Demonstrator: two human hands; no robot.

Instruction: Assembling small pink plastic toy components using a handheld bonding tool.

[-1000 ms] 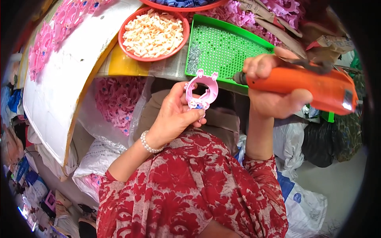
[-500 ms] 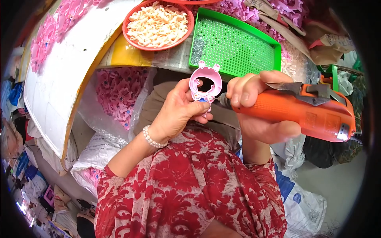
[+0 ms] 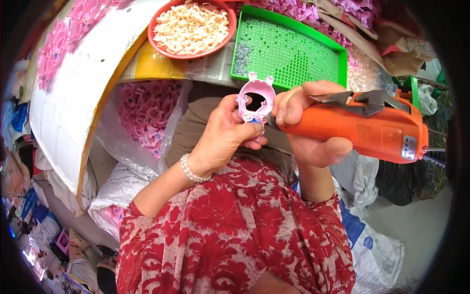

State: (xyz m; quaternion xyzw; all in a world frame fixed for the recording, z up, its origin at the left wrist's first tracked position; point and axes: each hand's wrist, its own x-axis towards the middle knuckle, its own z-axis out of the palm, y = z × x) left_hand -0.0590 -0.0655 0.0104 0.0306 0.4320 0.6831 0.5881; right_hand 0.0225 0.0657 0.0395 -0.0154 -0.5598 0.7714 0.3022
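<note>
A pink plastic part (image 3: 265,88) with a round hollow shell and small ear-like knobs is pinched between the thumb and fingers of my left hand (image 3: 227,128). A bit of blue shows beside my thumb. My right hand (image 3: 311,125) is wrapped round an orange electric screwdriver (image 3: 362,128), held nearly level. Its nose meets the lower right side of the pink part; my fingers partly cover that tip, so any screw there is hidden.
Beyond my hands stand a green perforated tray (image 3: 342,63) with small screws (image 3: 242,58) at its left end, and a red basket (image 3: 232,24) of cream plastic pieces (image 3: 191,28). A plastic bag (image 3: 172,128) of pink parts (image 3: 147,115) lies left, near a white board (image 3: 73,98).
The screwdriver has shifted left and tilted a little, its nose now closer against the pink part. My left hand and the part have moved slightly right.
</note>
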